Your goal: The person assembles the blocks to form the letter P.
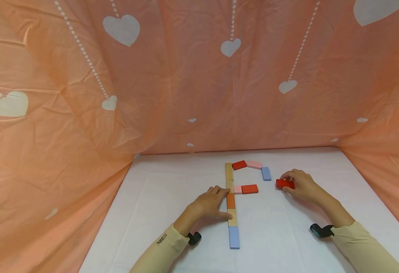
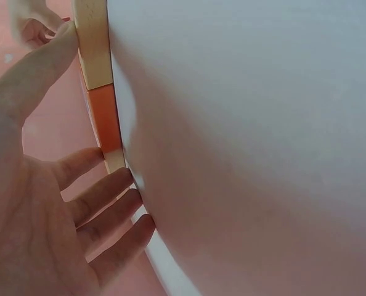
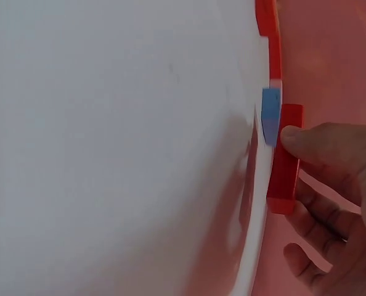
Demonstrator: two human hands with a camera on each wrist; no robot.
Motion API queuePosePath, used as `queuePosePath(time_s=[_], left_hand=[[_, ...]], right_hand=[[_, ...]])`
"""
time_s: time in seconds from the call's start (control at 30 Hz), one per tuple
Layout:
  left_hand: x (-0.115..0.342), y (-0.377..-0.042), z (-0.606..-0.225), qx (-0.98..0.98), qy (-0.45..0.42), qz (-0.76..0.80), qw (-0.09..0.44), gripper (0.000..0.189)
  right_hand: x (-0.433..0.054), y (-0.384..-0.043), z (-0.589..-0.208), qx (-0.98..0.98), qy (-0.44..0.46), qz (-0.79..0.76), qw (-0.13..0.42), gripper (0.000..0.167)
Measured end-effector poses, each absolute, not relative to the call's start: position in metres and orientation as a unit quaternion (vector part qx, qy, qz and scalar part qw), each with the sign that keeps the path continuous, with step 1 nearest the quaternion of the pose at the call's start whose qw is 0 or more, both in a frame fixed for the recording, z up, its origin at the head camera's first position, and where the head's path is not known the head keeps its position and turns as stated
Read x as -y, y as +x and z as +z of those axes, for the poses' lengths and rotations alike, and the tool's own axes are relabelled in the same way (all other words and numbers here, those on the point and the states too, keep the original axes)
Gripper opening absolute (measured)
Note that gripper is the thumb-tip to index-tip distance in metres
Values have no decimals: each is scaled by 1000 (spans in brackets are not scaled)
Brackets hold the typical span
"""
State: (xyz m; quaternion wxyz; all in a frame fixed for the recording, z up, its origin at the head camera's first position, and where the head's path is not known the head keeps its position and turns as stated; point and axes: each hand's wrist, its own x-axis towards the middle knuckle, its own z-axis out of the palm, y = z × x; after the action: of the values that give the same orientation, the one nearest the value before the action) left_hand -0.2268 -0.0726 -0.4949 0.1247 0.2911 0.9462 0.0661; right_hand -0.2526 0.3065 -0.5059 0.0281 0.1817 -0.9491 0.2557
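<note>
My right hand (image 1: 301, 184) pinches a red block (image 1: 283, 184) between thumb and fingers, to the right of the other blocks; the right wrist view shows the thumb across this block's face. My left hand (image 1: 210, 203) touches a column of blocks with spread, relaxed fingers. Its thumb rests at a plain wooden block (image 1: 232, 220), its index finger at another wooden block (image 1: 230, 183), with an orange block (image 1: 231, 201) between them. A third wooden block (image 1: 229, 171) tops the column, and a light blue block (image 1: 234, 237) ends it nearest me.
From the column's top, a red block (image 1: 239, 165), a pink block (image 1: 254, 164) and a blue block (image 1: 266, 173) curve right. Lower, a small pink block (image 1: 238, 189) and a red one stick out sideways. Behind the white table (image 1: 172, 170) hangs an orange-pink curtain (image 1: 192, 83).
</note>
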Motion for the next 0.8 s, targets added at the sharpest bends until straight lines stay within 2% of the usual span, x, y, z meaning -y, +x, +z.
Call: queuePosePath(time_s=[0.43, 0.8], left_hand=[[72, -226, -494, -946, 290, 70, 128, 97], [72, -228, -494, -946, 291, 66, 128, 97]], right_hand=[[-277, -257, -503, 944, 234, 228, 41, 28], [-264, -264, -505, 935, 266, 234, 24, 25]])
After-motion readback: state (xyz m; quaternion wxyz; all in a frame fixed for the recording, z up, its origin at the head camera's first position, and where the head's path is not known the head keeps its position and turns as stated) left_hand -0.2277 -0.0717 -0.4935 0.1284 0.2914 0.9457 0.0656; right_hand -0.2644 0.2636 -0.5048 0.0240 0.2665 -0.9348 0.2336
